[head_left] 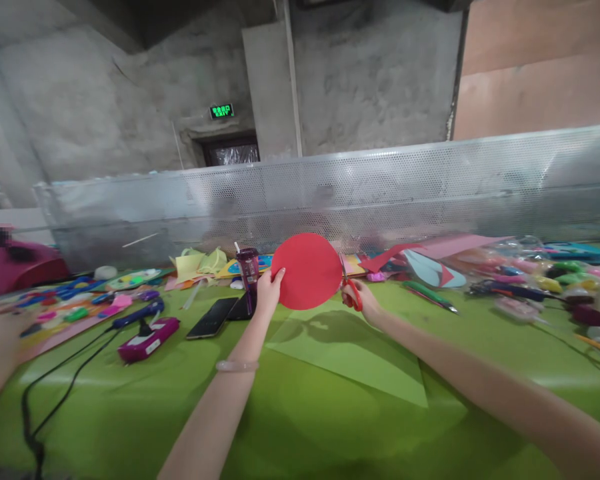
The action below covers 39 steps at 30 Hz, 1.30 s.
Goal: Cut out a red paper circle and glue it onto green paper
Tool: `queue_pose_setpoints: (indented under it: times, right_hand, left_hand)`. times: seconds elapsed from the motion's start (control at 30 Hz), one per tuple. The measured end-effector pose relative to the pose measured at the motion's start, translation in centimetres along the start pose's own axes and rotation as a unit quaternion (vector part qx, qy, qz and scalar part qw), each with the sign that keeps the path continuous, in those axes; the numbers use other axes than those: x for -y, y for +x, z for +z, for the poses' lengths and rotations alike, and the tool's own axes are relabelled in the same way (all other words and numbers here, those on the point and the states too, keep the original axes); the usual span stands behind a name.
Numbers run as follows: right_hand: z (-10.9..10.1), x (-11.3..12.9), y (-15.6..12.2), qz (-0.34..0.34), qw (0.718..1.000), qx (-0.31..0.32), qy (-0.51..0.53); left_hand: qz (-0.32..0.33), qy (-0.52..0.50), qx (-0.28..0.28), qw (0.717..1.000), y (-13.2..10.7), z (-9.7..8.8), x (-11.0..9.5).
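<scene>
My left hand [270, 291] pinches the left edge of a red paper circle [307, 272], which is held up above the table. At the circle's right edge, my right hand [365, 300] grips a pair of scissors [352, 293] by its red handles. The blades point upward along the paper's rim; whether they are parted is too small to tell. Below both hands a light green sheet of paper [360, 357] lies on the green tabletop [300, 427].
Left of my arm are a black phone [213, 318], a purple cup with a straw [249, 270] and a magenta power strip [149, 340] with black cables. A green pen [430, 295] and bagged craft pieces lie right. Another person's arm [0, 353] is far left. A perforated metal panel [330, 193] stands behind.
</scene>
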State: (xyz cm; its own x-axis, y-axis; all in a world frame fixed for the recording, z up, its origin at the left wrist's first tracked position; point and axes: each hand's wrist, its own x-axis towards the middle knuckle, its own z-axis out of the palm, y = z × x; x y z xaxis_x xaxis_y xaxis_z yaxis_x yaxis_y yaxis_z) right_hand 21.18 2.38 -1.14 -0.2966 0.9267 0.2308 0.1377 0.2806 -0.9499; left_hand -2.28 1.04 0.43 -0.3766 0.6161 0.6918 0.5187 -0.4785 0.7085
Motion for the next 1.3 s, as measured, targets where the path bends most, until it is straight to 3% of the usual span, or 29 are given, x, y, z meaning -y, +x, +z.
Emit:
queue_pose_setpoints:
  times: [1.3]
  right_hand:
    - [-0.19,-0.61,0.34,0.000,1.000,-0.010,0.020]
  left_hand:
    - [0.014,0.003,0.018,1.000,0.02,-0.02,-0.13]
